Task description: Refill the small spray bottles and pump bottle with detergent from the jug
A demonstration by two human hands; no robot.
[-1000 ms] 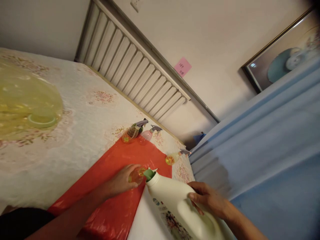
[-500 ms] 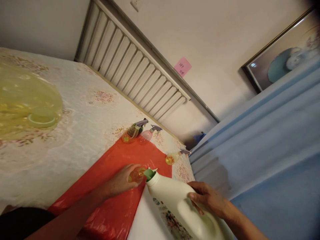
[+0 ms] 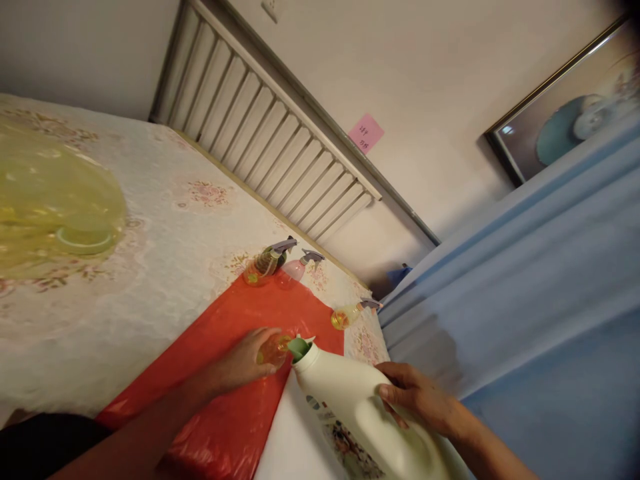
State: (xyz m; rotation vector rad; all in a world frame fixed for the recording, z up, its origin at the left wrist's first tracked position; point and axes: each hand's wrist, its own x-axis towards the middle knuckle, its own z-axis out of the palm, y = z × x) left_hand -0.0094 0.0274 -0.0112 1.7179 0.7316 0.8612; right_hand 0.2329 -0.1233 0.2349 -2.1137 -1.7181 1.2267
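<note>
My right hand point(image 3: 417, 398) grips the handle of a large cream detergent jug point(image 3: 350, 390), which is tilted with its green spout point(image 3: 299, 348) toward the left. Wrapped round a small clear bottle point(image 3: 275, 350), my left hand point(image 3: 250, 357) keeps its mouth close against that spout. The bottle has no sprayer on it and looks orange over the red plastic sheet point(image 3: 235, 327) beneath. Whether liquid is flowing between the two I cannot tell.
Two spray bottles, one clear point(image 3: 259, 268) and one pinkish point(image 3: 294, 270), stand past the sheet; a yellow one point(image 3: 345, 316) is at the right. A translucent yellow basin point(image 3: 55, 193) lies left. Behind are a radiator point(image 3: 275, 127) and a blue curtain point(image 3: 530, 287).
</note>
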